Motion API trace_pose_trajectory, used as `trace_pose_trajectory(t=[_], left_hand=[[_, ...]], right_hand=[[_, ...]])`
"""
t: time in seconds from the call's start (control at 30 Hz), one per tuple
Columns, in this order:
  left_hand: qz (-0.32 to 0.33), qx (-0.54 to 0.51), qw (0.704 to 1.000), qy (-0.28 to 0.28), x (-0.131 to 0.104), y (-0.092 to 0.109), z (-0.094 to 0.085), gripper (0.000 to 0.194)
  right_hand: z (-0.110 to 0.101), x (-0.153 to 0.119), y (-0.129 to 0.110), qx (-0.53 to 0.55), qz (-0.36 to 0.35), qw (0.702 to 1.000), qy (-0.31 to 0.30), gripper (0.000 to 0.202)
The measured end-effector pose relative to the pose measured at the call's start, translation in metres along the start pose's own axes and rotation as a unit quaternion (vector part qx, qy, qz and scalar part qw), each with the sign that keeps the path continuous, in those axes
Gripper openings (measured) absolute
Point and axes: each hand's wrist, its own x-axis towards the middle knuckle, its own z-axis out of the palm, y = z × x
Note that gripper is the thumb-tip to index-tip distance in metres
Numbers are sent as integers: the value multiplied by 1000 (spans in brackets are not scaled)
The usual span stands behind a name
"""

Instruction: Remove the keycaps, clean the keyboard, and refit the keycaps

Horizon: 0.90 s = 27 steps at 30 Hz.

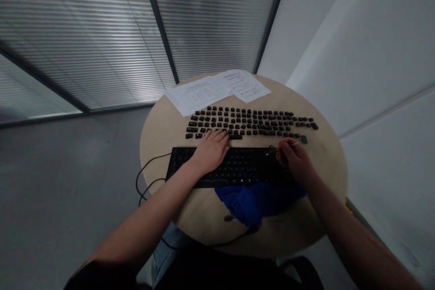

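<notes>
A black keyboard base (234,163) lies on the round wooden table (163,127), and above it are rows of loose black keycaps (234,120). My left hand (211,149) rests palm down across the keyboard's upper edge, fingers spread, its fingertips beside the long black keycap (235,137) and the lowest row. Over the keyboard's right end, the fingers of my right hand (292,156) are closed on a thin wire tool (297,143). One end of the wire reaches near a keycap (303,139) at the right; whether they touch is unclear.
Two printed sheets (200,93) overlap at the table's far edge. A blue cloth (249,199) is bunched below the keyboard's right half. Black cables (149,161) hang over the left edge. Another dark cable (234,239) crosses the near edge. A wall stands at the right.
</notes>
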Motion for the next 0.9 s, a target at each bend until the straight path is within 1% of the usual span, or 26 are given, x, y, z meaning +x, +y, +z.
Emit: trace_pose_trajectory(t=[0.1, 0.17, 0.23, 0.3, 0.43, 0.53, 0.63, 0.7, 0.77, 0.8, 0.9], left_hand=[[9, 1, 999, -33, 5, 1, 10, 46], [17, -2, 999, -49, 5, 0, 11, 46], [22, -6, 998, -56, 4, -1, 9, 46], [23, -14, 998, -58, 4, -1, 7, 46], [28, -41, 997, -56, 4, -2, 3, 44], [27, -65, 997, -28, 0, -2, -9, 43], [13, -103, 994, 30, -14, 2, -29, 42], [0, -140, 989, 51, -30, 10, -40, 38], [-7, -175, 984, 45, -48, 21, -44, 32], [-7, -188, 982, 32, -57, 27, -43, 30], [-8, -199, 980, -16, -75, 42, -30, 25]], right_hand=[[11, -9, -10, -23, -23, 997, -68, 41], [18, -15, -15, -46, -32, 991, -122, 36], [25, -19, -20, -68, -41, 984, -162, 32], [31, -20, -24, -80, -54, 979, -181, 30], [39, -20, -27, -71, -64, 978, -186, 27], [47, -25, -26, -75, -53, 973, -213, 23], [58, -31, -20, -99, -56, 961, -253, 17], [65, -33, -13, -120, -62, 954, -266, 13], [68, -34, -7, -137, -63, 950, -273, 11], [69, -34, -4, -142, -65, 949, -274, 11], [68, -35, -1, -163, -90, 939, -288, 11]])
